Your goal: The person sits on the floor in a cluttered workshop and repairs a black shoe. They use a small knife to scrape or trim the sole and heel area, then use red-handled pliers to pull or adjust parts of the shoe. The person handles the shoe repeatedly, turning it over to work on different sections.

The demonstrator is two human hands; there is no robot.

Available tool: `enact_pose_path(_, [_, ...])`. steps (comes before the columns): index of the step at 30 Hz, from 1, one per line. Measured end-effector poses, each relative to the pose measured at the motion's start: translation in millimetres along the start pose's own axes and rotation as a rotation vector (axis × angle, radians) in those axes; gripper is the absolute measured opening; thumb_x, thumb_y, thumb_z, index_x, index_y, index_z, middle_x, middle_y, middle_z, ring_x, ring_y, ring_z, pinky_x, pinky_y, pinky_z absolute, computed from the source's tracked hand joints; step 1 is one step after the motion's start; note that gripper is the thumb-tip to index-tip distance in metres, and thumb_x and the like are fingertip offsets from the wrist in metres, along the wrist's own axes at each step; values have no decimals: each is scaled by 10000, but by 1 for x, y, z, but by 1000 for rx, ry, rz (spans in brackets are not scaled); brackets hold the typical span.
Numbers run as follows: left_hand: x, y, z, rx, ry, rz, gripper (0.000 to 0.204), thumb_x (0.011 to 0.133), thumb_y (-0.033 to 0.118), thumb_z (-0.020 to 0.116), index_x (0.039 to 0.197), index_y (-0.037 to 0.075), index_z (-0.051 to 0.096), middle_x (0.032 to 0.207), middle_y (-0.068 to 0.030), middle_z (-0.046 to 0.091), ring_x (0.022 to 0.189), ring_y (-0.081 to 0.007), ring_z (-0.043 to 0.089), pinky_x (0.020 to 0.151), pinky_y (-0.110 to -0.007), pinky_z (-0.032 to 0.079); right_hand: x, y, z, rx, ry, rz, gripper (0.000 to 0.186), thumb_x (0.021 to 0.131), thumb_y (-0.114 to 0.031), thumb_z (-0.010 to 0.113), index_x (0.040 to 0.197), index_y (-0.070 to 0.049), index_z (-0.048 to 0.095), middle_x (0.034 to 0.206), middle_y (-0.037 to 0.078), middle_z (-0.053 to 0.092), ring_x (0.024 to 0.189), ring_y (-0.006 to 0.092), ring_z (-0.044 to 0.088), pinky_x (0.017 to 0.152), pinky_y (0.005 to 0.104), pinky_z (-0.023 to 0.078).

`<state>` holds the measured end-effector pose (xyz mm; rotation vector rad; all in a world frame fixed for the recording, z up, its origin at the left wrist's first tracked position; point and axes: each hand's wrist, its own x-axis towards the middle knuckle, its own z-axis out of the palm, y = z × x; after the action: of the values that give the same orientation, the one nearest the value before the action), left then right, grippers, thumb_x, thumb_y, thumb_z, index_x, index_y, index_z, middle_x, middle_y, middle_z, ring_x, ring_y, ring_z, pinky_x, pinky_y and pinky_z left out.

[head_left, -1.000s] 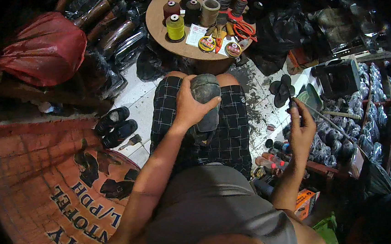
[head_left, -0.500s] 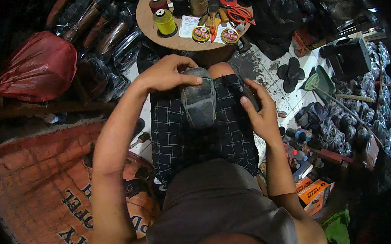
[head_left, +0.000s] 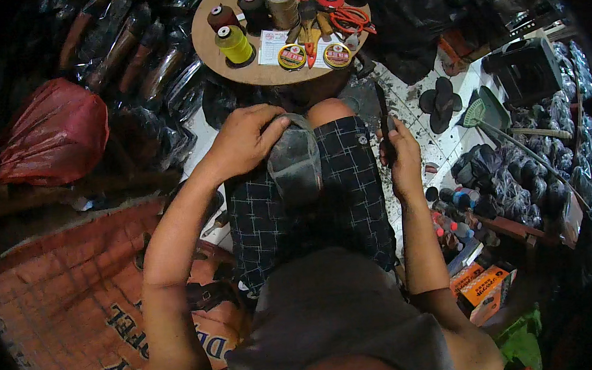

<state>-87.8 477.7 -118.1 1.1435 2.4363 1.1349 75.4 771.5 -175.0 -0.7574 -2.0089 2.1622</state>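
Note:
On my lap, over black checked shorts (head_left: 351,174), a worn dark grey shoe sole (head_left: 296,164) stands tilted along my left thigh. My left hand (head_left: 247,141) grips its far end, thumb on the upper face and fingers behind. Beside my right knee, my right hand (head_left: 405,159) is closed around a dark, narrow, upright thing (head_left: 384,112) seen edge-on; its kind I cannot make out.
Ahead stands a round wooden table (head_left: 212,49) with thread spools (head_left: 235,45), round tins (head_left: 292,57) and red-handled pliers (head_left: 351,19). A red bag (head_left: 52,131) and an orange sheet (head_left: 74,286) lie left. Right are a dustpan (head_left: 491,107), bottles and orange boxes (head_left: 485,288).
My right hand has moved slightly outward from my thigh, turning the dark thing more upright. My left hand has shifted a little left and nearer, still gripping the shoe sole.

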Motion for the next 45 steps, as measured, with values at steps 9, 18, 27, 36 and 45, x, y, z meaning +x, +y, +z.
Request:
enact_pose_path(9, [-21,28,-9,45,13,-4,310,1048,250,680,1233,4,705,1109,-217,724,1061,-442,687,928,-474,545,84,-6,15,-558,30,-446,552,959,-227,720,1443,23,635,1284,269,693,1225,408,676,1092,461,505])
enact_pose_path(18, [-15,37,-6,22,81,-53,298,1022,221,723,1243,21,717,1165,-179,752,1092,-392,719,964,-449,565,219,-4,116,-1060,-140,-538,354,866,-211,800,1157,-24,722,1101,263,738,1072,471,700,935,557,568])
enact_pose_path(27, [-14,41,-2,54,233,36,149,917,113,815,1031,21,789,1068,-140,748,975,-343,744,864,-408,593,251,23,138,-1116,-127,-735,340,903,-234,810,1179,-55,726,1106,192,708,1093,415,680,924,519,565])
enact_pose_path(36, [-20,31,8,-110,307,10,186,845,44,845,1020,10,791,1073,-144,744,1028,-312,731,914,-391,577,251,-12,76,-563,523,-1155,216,886,-141,792,1058,-34,716,992,142,672,961,361,641,869,475,496])
enact_pose_path(45, [-28,34,23,-185,430,-63,221,832,43,855,1041,14,789,1116,-157,755,1103,-310,724,981,-401,560,371,36,-36,-765,214,-669,568,887,-244,874,1393,-53,704,1245,165,716,1154,327,698,1026,412,546])
